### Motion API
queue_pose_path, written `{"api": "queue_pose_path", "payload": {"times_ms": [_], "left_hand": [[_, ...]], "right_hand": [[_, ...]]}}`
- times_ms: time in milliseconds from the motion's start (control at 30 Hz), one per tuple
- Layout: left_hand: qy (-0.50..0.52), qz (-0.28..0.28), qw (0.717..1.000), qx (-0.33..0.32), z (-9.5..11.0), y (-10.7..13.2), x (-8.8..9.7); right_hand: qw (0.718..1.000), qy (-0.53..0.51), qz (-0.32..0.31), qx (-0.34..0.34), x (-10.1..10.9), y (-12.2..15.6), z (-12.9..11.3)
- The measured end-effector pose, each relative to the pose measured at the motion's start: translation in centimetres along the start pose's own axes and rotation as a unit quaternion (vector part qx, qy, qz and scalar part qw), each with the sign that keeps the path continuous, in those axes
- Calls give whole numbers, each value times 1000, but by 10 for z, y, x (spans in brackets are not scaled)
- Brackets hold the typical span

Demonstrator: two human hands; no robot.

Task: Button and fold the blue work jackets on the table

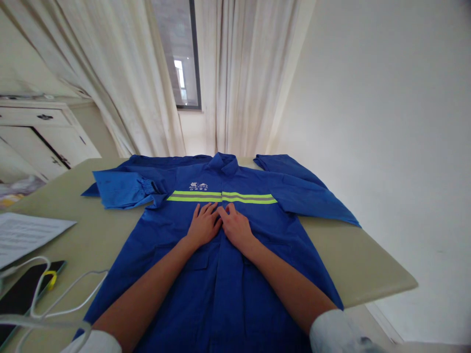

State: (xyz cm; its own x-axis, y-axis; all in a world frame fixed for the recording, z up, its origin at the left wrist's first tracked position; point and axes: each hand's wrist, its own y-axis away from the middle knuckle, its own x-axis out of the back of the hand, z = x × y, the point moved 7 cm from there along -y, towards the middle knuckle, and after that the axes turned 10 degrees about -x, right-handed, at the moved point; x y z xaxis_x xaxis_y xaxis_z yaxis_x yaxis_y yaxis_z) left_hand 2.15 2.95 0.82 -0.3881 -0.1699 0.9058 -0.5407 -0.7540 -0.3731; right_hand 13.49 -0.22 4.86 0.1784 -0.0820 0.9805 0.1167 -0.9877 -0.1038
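A blue work jacket (198, 294) lies front side up on the table, its collar toward the window. A yellow-green reflective stripe with a grey middle (250, 197) crosses the chest below white printed lettering. Flat on the chest just left of the front placket rests my left hand (203, 224), fingers stretched out. My right hand (237, 226) is at the placket just below the stripe, its fingers bent and drawn together on the cloth edge. The two hands nearly touch. What lies under the right fingertips is hidden.
The table (353, 255) has a rounded right corner near the white wall. At left lie printed paper (33, 234), a dark phone (22, 294) and a looped white cable (69, 311). The left sleeve (121, 189) is folded; behind stand curtains (250, 73) and a cabinet (47, 132).
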Motion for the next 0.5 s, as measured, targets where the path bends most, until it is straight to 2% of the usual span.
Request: {"api": "queue_pose_path", "payload": {"times_ms": [233,500], "left_hand": [[93,-14,994,-63,3,-7,0],[121,18,990,-74,8,-10,6]], "right_hand": [[998,-53,-2,-37,-2,-3,16],[999,-22,0,-38,-5,-5,14]]}}
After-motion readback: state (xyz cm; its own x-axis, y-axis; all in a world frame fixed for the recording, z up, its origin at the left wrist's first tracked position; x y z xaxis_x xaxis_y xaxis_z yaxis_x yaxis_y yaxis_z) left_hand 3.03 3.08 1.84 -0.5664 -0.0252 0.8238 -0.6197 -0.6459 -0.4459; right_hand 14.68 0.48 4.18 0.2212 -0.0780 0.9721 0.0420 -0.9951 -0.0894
